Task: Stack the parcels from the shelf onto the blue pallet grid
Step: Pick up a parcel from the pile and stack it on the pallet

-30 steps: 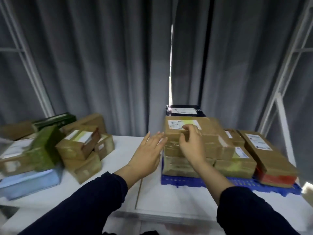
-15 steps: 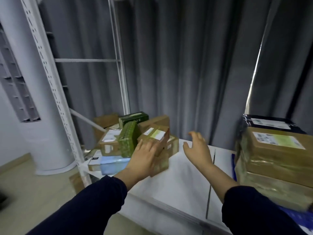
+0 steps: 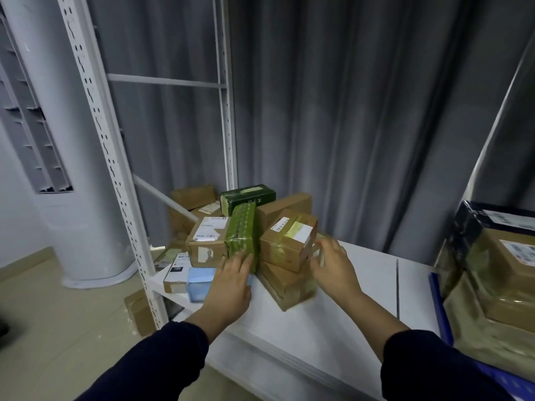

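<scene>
A heap of parcels lies at the left end of the white shelf (image 3: 367, 287). Among them are a green wrapped parcel (image 3: 243, 233) standing on end, a brown labelled box (image 3: 285, 241) on top of another brown box (image 3: 286, 285), and a light blue box (image 3: 199, 285). My left hand (image 3: 231, 282) rests with its fingers against the green parcel's lower front. My right hand (image 3: 333, 264) is spread beside the right end of the brown labelled box. Neither hand grips anything. At the right edge, the blue pallet grid (image 3: 440, 308) carries stacked brown parcels (image 3: 506, 273) and a black box (image 3: 489, 224).
A white perforated shelf upright (image 3: 107, 157) stands left of the heap, with a white round column (image 3: 58, 169) behind it. A grey curtain (image 3: 347, 111) hangs behind the shelf. A brown box (image 3: 139, 311) sits on the floor below the shelf's corner.
My view and both hands have swung left from the pallet stack to the parcel heap. The left hand has reached the green parcel and the right hand the brown labelled box.
</scene>
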